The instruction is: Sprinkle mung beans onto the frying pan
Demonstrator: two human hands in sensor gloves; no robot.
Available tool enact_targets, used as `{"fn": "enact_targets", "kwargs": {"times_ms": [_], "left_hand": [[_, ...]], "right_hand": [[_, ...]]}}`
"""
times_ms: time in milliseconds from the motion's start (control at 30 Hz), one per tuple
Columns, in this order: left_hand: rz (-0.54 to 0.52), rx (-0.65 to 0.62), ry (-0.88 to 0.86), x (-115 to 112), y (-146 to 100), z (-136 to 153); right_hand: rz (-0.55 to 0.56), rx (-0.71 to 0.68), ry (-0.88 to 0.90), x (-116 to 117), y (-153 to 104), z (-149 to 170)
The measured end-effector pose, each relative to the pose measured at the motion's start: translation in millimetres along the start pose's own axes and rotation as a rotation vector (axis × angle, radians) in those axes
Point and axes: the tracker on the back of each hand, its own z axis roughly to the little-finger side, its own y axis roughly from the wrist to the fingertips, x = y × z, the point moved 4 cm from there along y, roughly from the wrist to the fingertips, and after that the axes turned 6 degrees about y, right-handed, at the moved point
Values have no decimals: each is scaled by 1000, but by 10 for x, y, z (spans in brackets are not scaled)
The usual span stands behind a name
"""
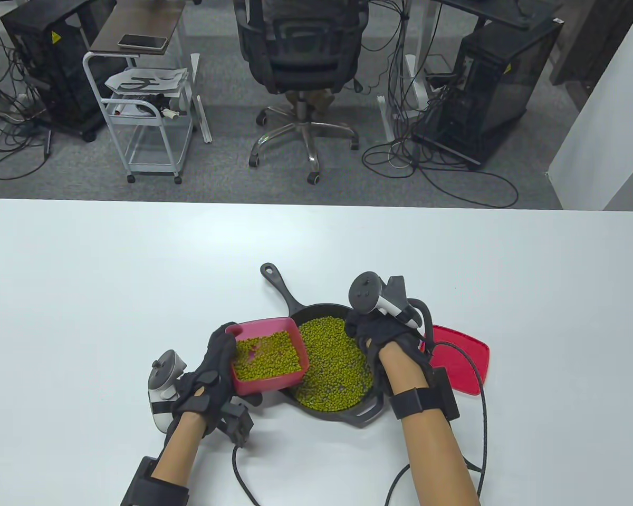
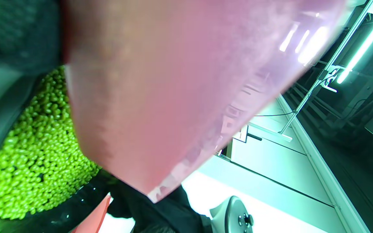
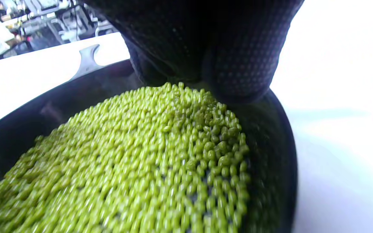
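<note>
A black frying pan (image 1: 366,414) lies on the white table, its handle (image 1: 280,289) pointing to the far left. Green mung beans (image 1: 333,369) cover its bottom. My left hand (image 1: 226,363) grips the left wall of a pink square tub (image 1: 295,380) half full of mung beans, held tilted over the pan's left rim. The tub's underside (image 2: 180,90) fills the left wrist view. My right hand (image 1: 357,331) hangs over the pan's far right side. In the right wrist view its gloved fingertips (image 3: 238,71) are bunched and touch the beans (image 3: 134,161). What they hold is hidden.
A red lid (image 1: 463,363) lies flat on the table right of the pan, partly under my right wrist cable. The table's far edge runs behind the pan; an office chair (image 1: 300,63) and a cart stand beyond it.
</note>
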Motion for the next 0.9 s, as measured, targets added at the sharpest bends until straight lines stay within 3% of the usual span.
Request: {"fn": "enact_targets", "kwargs": {"times_ms": [200, 467, 600, 900], "left_hand": [[5, -4, 2, -4, -2, -1], [8, -10, -2, -6, -8, -9], [10, -14, -5, -5, -11, -14], [14, -15, -4, -7, -13, -17]], "right_hand": [[-175, -55, 29, 210, -123, -123], [-254, -154, 57, 344, -253, -328], [-296, -180, 125, 352, -265, -312], [-278, -248, 337, 187, -353, -220]]}}
